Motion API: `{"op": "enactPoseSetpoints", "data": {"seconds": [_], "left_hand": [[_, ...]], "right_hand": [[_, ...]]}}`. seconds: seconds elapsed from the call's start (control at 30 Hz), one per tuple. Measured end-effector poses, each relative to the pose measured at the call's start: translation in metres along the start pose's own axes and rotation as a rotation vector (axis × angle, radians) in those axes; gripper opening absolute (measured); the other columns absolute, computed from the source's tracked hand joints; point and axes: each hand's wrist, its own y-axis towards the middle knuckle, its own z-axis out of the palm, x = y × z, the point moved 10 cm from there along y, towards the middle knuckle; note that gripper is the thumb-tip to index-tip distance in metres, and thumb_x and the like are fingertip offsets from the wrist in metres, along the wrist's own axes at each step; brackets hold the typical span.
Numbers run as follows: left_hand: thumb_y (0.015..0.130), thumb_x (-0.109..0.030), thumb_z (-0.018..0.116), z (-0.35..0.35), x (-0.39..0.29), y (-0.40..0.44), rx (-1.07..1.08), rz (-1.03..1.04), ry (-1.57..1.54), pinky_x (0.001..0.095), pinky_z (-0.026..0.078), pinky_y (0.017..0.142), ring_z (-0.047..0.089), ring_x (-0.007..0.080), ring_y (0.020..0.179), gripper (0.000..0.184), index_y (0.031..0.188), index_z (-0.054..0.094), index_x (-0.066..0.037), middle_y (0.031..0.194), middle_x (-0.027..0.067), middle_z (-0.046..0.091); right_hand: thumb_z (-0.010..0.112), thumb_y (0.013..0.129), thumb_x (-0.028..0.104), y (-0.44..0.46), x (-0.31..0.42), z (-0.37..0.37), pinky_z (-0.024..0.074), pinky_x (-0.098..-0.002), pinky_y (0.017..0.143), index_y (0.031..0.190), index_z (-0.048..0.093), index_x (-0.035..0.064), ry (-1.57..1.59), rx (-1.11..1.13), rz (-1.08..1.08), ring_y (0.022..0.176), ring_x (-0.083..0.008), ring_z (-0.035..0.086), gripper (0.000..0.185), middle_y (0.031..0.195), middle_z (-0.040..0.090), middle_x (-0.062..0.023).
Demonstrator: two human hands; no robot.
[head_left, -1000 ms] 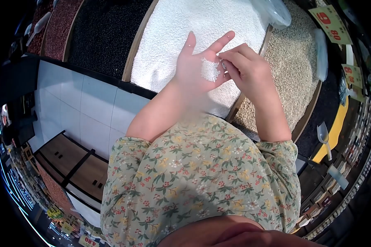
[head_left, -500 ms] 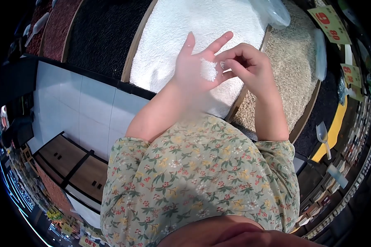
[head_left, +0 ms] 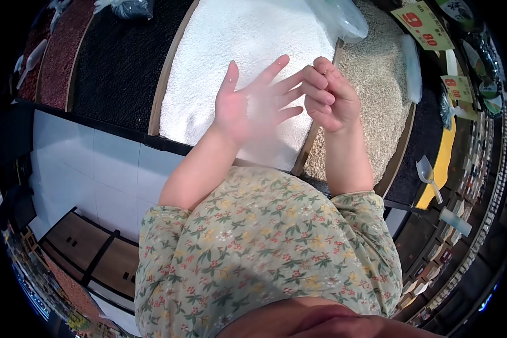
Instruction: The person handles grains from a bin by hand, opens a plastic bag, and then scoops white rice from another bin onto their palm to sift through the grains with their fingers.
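My left hand (head_left: 248, 107) is held out palm up over the white rice (head_left: 203, 50), fingers spread. A hazy smear covers part of its palm, and I see no heap of grains there; a few white specks cling to the fingers. Just right of its fingertips, my right hand (head_left: 333, 97) is raised with thumb and index finger pinched together. A tiny speck seems to show at the pinch, too small to name. The right hand is over the edge between the white rice and the bin of beige grain (head_left: 377, 84).
Left of the rice are bins of black grain (head_left: 124, 73) and reddish grain (head_left: 65, 67). Clear plastic bags (head_left: 349, 25) lie at the back. Price signs (head_left: 422, 25) stand at the right, above a metal scoop (head_left: 426, 170). Wooden dividers (head_left: 172, 67) separate the bins.
The small heap of rice in my left palm is no longer visible. My right hand has lifted away from the left palm, fingers still pinched. The whole view has shifted slightly.
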Motion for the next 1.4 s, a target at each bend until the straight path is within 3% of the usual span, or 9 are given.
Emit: {"op": "enactPoseSetpoints", "data": {"seconds": [0.3,0.37,0.4,0.47,0.6,0.67,0.87,1.2,1.4], "left_hand": [[0.087,-0.059,0.042,0.004,-0.002,-0.004,0.023,-0.03,0.083,0.0427,0.024,0.109,0.021,0.0369,0.135,0.081,0.144,0.019,-0.006,0.144,0.023,0.025],[0.09,-0.056,0.039,0.004,0.001,-0.003,0.057,-0.083,-0.081,0.0436,0.025,0.109,0.022,0.0371,0.134,0.078,0.142,0.022,0.0,0.143,0.021,0.028],[0.09,-0.056,0.039,0.004,0.001,-0.004,0.057,-0.082,-0.08,0.0436,0.025,0.109,0.022,0.0371,0.134,0.078,0.142,0.022,0.0,0.143,0.021,0.028],[0.091,-0.055,0.037,0.002,0.003,-0.004,0.016,-0.088,0.074,0.0453,0.022,0.11,0.024,0.0353,0.133,0.077,0.139,0.025,0.005,0.141,0.0188,0.031],[0.091,-0.054,0.036,0.004,0.006,-0.004,-0.012,-0.045,0.114,0.0473,0.018,0.111,0.025,0.033,0.133,0.077,0.138,0.026,0.005,0.141,0.0174,0.032],[0.091,-0.054,0.035,0.002,0.007,-0.005,-0.044,-0.036,0.129,0.0484,0.015,0.111,0.026,0.0321,0.132,0.077,0.138,0.026,0.007,0.142,0.0166,0.032],[0.091,-0.053,0.036,-0.003,0.009,-0.006,-0.006,-0.042,0.058,0.0487,0.016,0.11,0.029,0.0322,0.131,0.076,0.136,0.03,0.007,0.141,0.017,0.034],[0.091,-0.053,0.038,-0.011,0.009,-0.009,-0.1,-0.035,0.107,0.049,0.015,0.111,0.028,0.033,0.131,0.076,0.135,0.03,0.009,0.137,0.0189,0.036],[0.091,-0.051,0.04,-0.006,0.016,-0.006,0.048,-0.128,-0.096,0.0352,0.036,0.102,0.028,0.0377,0.13,0.076,0.135,0.028,0.01,0.138,0.0187,0.033]], "right_hand": [[0.052,0.09,0.01,0.0,-0.004,-0.004,0.0391,-0.0173,0.045,0.099,0.052,0.0028,-0.128,-0.077,-0.022,0.055,-0.0078,0.049,0.012,0.077,0.057,-0.0055],[0.056,0.088,0.009,-0.005,0.005,-0.012,0.0411,-0.0196,0.047,0.095,0.055,0.0016,-0.438,-0.203,-0.085,0.057,-0.0093,0.053,0.01,0.074,0.059,-0.0066],[0.056,0.088,0.009,-0.005,0.004,-0.008,0.0411,-0.0196,0.047,0.095,0.055,0.0016,-0.438,-0.202,-0.084,0.057,-0.0093,0.053,0.01,0.074,0.059,-0.0066],[0.059,0.085,0.005,-0.013,0.018,-0.01,0.0434,-0.0213,0.05,0.091,0.058,0.0003,-0.843,-0.422,-0.162,0.061,-0.0108,0.056,0.008,0.072,0.06,-0.0066],[0.062,0.081,-0.001,-0.022,0.028,-0.005,0.0463,-0.0218,0.053,0.088,0.061,-0.0002,-1.14,-0.504,-0.282,0.066,-0.0117,0.059,0.007,0.075,0.06,-0.0062],[0.064,0.076,-0.005,-0.024,0.035,0.033,0.0483,-0.0226,0.056,0.084,0.062,-0.0001,-1.679,-0.384,-0.553,0.066,-0.0126,0.06,0.01,0.079,0.06,-0.0063],[0.065,0.072,-0.006,-0.025,0.031,0.052,0.0481,-0.0237,0.054,0.082,0.061,0.0008,-1.913,-0.315,-0.732,0.066,-0.0162,0.061,0.013,0.079,0.06,-0.0078],[0.067,0.07,-0.002,-0.019,0.033,0.042,0.0495,-0.0268,0.055,0.079,0.063,0.0044,-1.95,-0.32,-0.564,0.065,-0.0191,0.062,0.011,0.078,0.061,-0.0064],[0.066,0.07,-0.001,-0.019,0.03,0.052,0.05,-0.0291,0.054,0.08,0.063,0.0076,-2.046,-0.265,-0.606,0.066,-0.0213,0.062,0.014,0.077,0.061,-0.0053]]}}
